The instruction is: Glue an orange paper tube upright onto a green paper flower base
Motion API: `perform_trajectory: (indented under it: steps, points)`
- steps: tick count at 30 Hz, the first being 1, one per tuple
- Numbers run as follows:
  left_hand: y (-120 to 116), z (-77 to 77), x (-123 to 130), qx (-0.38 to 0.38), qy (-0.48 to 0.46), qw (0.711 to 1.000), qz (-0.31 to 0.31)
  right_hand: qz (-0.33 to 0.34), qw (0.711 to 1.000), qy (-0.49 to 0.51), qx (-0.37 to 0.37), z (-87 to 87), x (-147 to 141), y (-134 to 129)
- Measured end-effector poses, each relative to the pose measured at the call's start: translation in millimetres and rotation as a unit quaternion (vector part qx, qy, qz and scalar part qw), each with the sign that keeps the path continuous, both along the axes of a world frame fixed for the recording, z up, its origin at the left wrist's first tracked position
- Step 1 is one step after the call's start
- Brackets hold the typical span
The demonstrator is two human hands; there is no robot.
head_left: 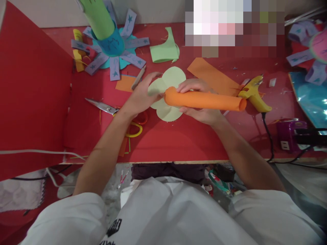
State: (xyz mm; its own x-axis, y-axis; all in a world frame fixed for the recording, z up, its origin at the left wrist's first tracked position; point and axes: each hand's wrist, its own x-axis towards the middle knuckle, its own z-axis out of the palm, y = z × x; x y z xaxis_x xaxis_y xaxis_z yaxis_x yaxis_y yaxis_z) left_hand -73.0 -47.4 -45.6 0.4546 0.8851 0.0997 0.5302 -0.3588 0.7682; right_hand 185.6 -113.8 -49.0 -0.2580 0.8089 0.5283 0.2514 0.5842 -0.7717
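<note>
- Tube (204,101), orange paper, lying right across the middle of the frame, its left end over the pale green flower (173,76).
- Right hand (208,116) is clamped on it, fingers along the upper side, thumb underneath.
- And here's the left hand (144,92), at the flower's left petals, thumb tip at the tube's left end, upper finger arched away; whether it pinches anything, I cannot tell.
- Down at left of centre, scissors (108,109), blades pointing left, yellow and red handles partly behind the left forearm.
- Over on the right, yellow glue gun (257,97), nozzle up, black cord running down, with an orange sheet (213,76) reaching from upper centre towards it.
- Top centre, a folded green scrap (165,52); upper left, a green stem (98,18) rising from a blue ring (111,44) with purple strips fanned around.
- Lower right, a purple box (291,132), just below a shiny blue sheet (311,98).
- All of that on the red table (163,143).
</note>
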Motion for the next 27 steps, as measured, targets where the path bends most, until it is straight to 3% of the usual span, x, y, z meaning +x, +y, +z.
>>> perform_trajectory:
  steps: [7,14,20,27]
  points:
    - [-7,14.5,2,-0.096,-0.029,0.994,0.043,0.03,0.996,0.009,0.078,1.3,0,4]
    - [-11,19.0,3,-0.146,-0.093,0.984,0.048,0.055,0.996,-0.028,0.071,-1.3,3,8]
    - [-12,20.4,1,-0.159,-0.085,0.983,0.039,0.062,0.996,-0.059,0.001,-0.6,3,10]
    - [-15,28.5,2,-0.177,-0.096,0.979,0.021,0.076,0.994,-0.033,0.067,-3.8,5,11]
